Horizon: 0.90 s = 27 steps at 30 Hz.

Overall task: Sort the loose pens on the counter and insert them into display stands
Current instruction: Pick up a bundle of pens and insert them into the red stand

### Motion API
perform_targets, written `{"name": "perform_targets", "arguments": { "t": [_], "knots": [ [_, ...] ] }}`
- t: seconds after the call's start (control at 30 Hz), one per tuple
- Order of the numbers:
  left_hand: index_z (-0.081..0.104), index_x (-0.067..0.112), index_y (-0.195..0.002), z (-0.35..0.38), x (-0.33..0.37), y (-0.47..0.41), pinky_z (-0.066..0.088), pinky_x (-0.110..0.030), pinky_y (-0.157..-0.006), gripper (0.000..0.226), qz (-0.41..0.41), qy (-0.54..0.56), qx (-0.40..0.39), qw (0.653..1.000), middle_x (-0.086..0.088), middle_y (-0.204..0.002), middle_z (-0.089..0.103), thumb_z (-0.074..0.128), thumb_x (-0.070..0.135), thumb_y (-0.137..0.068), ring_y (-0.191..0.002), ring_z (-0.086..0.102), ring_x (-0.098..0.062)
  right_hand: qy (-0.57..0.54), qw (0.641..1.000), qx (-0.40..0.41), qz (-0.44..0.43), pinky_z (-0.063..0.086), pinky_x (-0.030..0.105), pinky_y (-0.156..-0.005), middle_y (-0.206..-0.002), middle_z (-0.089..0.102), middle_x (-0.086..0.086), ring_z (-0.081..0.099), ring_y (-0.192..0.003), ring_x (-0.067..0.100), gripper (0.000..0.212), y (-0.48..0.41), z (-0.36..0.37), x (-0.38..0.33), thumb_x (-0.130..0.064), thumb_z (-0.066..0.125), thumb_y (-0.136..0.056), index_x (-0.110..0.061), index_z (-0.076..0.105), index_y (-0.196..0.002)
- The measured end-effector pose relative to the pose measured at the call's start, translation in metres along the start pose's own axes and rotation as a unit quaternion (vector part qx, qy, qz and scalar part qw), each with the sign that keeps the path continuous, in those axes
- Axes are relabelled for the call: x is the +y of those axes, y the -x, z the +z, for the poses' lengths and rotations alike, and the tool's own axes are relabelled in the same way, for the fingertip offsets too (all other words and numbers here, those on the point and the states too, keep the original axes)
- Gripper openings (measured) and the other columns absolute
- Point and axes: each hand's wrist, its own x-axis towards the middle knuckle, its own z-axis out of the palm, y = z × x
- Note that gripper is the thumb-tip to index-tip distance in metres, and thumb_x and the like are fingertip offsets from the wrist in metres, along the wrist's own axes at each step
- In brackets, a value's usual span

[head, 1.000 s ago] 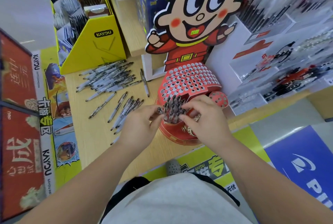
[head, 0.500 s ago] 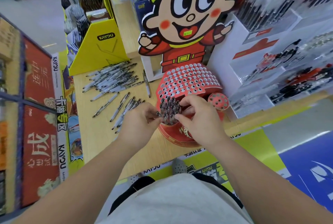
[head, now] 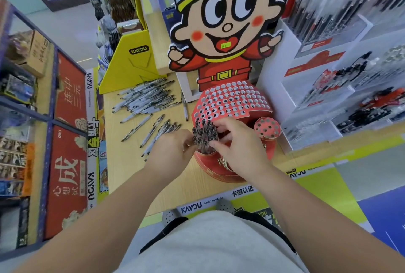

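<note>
Pinching from both sides, my left hand (head: 173, 150) and right hand (head: 238, 147) curl their fingers round a cluster of pens (head: 205, 133). The cluster stands upright in the near edge of the red display stand (head: 232, 101), ends up toward the camera. Beyond my left hand, loose pens (head: 144, 99) lie flat on the counter (head: 131, 174), long axes slanting near-left to far-right, before a yellow box (head: 133, 62).

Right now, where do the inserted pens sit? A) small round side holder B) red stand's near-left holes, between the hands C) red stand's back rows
B: the pen cluster fills the red stand's near-left holes between left hand and right hand; the back rows and small round holder show empty holes.
</note>
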Motion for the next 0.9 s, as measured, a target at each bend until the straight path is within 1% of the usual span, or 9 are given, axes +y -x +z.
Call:
{"name": "perform_targets", "arguments": {
  "t": [0.07,0.2,0.3,0.4,0.5,0.6,0.73,0.8,0.9],
  "knots": [
    [0.067,0.013,-0.090,-0.001,-0.003,0.001,0.044,-0.024,-0.060,0.011,-0.016,-0.010,-0.013,1.000,0.002,-0.080,0.070,0.075,0.022,-0.090,-0.072,0.065,-0.017,0.006,1.000,-0.002,-0.005,0.054,0.034,-0.083,-0.108,0.064,-0.014,0.064,-0.083,0.004,0.040,0.000,0.001,0.001,-0.030,0.078,-0.086,-0.031,0.060,-0.122],
    [0.061,0.024,-0.102,-0.010,-0.001,0.004,0.050,-0.019,-0.066,0.024,-0.077,0.044,0.004,0.996,0.013,-0.083,0.068,0.078,0.027,-0.085,-0.074,0.064,-0.001,0.003,1.000,-0.004,-0.010,0.054,0.034,-0.081,-0.106,0.064,-0.014,0.064,-0.084,0.005,0.039,-0.001,0.000,0.003,-0.034,0.078,-0.085,-0.032,0.060,-0.119],
    [0.064,0.026,-0.105,-0.012,0.009,0.005,0.053,-0.023,-0.067,0.022,-0.087,0.086,0.027,0.992,0.014,-0.081,0.068,0.076,0.029,-0.087,-0.072,0.063,0.001,-0.009,1.000,-0.009,-0.004,0.055,0.034,-0.081,-0.108,0.063,-0.015,0.064,-0.084,0.003,0.040,-0.001,-0.002,0.005,-0.039,0.077,-0.084,-0.032,0.061,-0.121],
    [0.064,0.028,-0.100,-0.009,0.015,0.000,0.050,-0.024,-0.063,0.014,-0.108,0.114,0.047,0.986,0.015,-0.074,0.067,0.074,0.026,-0.091,-0.064,0.060,0.001,-0.011,1.000,-0.016,-0.007,0.055,0.035,-0.081,-0.109,0.062,-0.015,0.063,-0.087,0.005,0.041,-0.002,-0.002,0.005,-0.042,0.076,-0.084,-0.032,0.061,-0.121],
    [0.060,0.031,-0.096,-0.008,0.015,-0.004,0.047,-0.023,-0.060,0.015,-0.116,0.131,0.046,0.984,0.014,-0.071,0.066,0.073,0.024,-0.091,-0.062,0.059,0.001,-0.009,0.999,-0.031,-0.001,0.054,0.033,-0.082,-0.108,0.061,-0.016,0.062,-0.088,0.005,0.041,-0.007,-0.005,0.003,-0.044,0.076,-0.084,-0.031,0.063,-0.120],
    [0.064,0.027,-0.101,-0.014,0.008,0.000,0.053,-0.027,-0.062,0.014,-0.113,0.144,0.025,0.983,0.013,-0.077,0.068,0.073,0.031,-0.091,-0.065,0.061,-0.002,-0.025,1.000,-0.001,0.005,0.051,0.024,-0.078,-0.105,0.059,-0.018,0.060,-0.084,0.000,0.040,-0.010,-0.012,-0.002,-0.049,0.076,-0.082,-0.032,0.064,-0.116],
    [0.063,0.032,-0.101,-0.026,-0.029,0.008,0.048,-0.029,-0.061,0.010,-0.164,0.155,0.032,0.974,0.011,-0.082,0.065,0.066,0.038,-0.095,-0.070,0.060,-0.010,-0.055,0.994,0.090,-0.012,0.048,0.022,-0.075,-0.099,0.058,-0.020,0.060,-0.082,0.002,0.028,-0.013,-0.015,-0.027,-0.046,0.073,-0.086,-0.033,0.065,-0.109],
    [0.061,0.032,-0.104,-0.032,-0.055,0.010,0.049,-0.029,-0.064,0.011,-0.190,0.130,0.031,0.973,0.012,-0.092,0.066,0.064,0.039,-0.096,-0.077,0.062,-0.009,-0.067,0.992,0.099,-0.026,0.046,0.016,-0.072,-0.098,0.057,-0.020,0.060,-0.080,0.003,0.023,-0.016,-0.008,-0.046,-0.041,0.073,-0.087,-0.032,0.065,-0.107],
    [0.060,0.027,-0.116,-0.039,-0.097,0.008,0.050,-0.030,-0.070,0.025,-0.212,0.081,0.011,0.974,0.008,-0.110,0.062,0.065,0.040,-0.095,-0.084,0.062,-0.007,-0.083,0.992,0.080,-0.045,0.046,0.013,-0.070,-0.098,0.058,-0.016,0.059,-0.082,0.005,0.021,-0.020,0.017,-0.072,-0.034,0.074,-0.087,-0.027,0.065,-0.106]
  ]
}}
